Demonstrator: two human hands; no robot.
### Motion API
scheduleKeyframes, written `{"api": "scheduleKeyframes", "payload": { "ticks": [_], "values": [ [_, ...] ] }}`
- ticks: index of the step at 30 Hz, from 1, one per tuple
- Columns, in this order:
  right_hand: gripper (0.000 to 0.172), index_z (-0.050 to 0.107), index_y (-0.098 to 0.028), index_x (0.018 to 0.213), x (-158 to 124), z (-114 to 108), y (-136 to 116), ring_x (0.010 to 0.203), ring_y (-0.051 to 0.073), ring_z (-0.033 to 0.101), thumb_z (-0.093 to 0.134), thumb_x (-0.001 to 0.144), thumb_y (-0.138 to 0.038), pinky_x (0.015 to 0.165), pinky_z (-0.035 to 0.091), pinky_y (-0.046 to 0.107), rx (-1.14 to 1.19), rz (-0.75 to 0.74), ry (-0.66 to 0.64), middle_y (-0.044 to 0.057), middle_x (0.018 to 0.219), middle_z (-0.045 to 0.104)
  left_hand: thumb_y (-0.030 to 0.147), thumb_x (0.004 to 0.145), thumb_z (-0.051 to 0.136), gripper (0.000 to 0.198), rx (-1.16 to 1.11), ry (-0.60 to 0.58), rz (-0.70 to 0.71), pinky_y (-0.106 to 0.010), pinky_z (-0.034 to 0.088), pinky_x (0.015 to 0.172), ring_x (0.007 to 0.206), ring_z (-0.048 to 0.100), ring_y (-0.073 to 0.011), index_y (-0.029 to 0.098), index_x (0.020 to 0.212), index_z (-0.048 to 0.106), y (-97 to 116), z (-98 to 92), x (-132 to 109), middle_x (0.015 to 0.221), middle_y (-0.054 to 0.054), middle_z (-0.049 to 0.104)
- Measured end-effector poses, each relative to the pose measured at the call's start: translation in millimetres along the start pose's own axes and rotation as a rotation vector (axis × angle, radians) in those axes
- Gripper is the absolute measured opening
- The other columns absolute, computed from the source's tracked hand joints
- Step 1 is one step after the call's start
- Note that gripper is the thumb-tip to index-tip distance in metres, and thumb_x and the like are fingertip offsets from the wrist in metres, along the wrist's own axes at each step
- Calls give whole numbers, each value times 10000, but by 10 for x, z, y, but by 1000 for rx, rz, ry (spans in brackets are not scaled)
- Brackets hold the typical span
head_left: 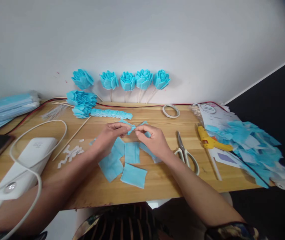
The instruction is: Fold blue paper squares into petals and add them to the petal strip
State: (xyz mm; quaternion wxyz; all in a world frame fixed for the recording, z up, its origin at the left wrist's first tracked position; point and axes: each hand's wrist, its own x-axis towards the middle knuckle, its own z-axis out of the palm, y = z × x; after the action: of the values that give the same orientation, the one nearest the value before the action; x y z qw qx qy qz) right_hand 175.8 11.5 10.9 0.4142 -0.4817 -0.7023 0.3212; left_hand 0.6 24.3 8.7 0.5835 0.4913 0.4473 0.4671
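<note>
in the head view, the left hand pinches a small blue piece between thumb and fingers, above the wooden table. the right hand meets its edge at the fingertips; whether they clamp it, i cannot tell. flat blue squares lie below, scissors rest to their right, and blue flowers stand on stems by the wall.

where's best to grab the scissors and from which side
Probably grip the scissors by their pale handle loops, coming from the near table edge: the loops lie toward that edge, while the blades point toward the wall.
</note>
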Motion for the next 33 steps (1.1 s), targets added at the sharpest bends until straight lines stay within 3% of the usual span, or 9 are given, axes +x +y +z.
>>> {"api": "scheduleKeyframes", "payload": {
  "ticks": [6, 10, 13, 18, 33],
  "values": [
    [168, 663, -198, 926, 25, -78, -18, 835, 170, 632, 550, 816, -256, 805, 492, 310, 45, -17, 128, 34, 912, 705, 301, 726, 699, 169, -102, 9, -11, -244, 332, 597, 590, 441, -103, 166, 630, 666, 8, -5, 14, 595, 19, 554],
    [355, 591, -220, 1164, 13, -92, -13, 1061, 199, 610, 578, 809, -226, 940, 454, 353, 69, -80, 31, 57, 1136, 673, 310, 723, 708, 159, -134, -52, -34, -249, 345, 606, 599, 453, -106, 163, 668, 680, -21, 3, 2, 641, 11, 580],
    [404, 567, -234, 1218, -8, -61, -17, 951, 179, 635, 593, 815, -230, 876, 471, 331, 69, -41, -53, 26, 1004, 688, 319, 726, 714, 149, -87, -66, -18, -247, 349, 606, 589, 449, -103, 177, 684, 697, -24, 17, -17, 626, 25, 579],
    [350, 574, -228, 1169, -19, -14, -1, 776, 143, 611, 583, 818, -220, 751, 465, 280, 75, 7, -46, -20, 801, 625, 310, 660, 742, 123, -14, -72, 5, -252, 369, 618, 617, 501, -119, 190, 663, 717, 26, 61, -50, 643, 20, 636],
    [442, 535, -227, 1214, 29, -17, 54, 756, 134, 598, 604, 780, -176, 712, 466, 268, 264, 56, -78, -31, 775, 610, 297, 725, 711, 159, -41, -30, -13, -262, 340, 611, 601, 450, -115, 168, 636, 683, -53, 15, -5, 594, 14, 546]
  ]
}}
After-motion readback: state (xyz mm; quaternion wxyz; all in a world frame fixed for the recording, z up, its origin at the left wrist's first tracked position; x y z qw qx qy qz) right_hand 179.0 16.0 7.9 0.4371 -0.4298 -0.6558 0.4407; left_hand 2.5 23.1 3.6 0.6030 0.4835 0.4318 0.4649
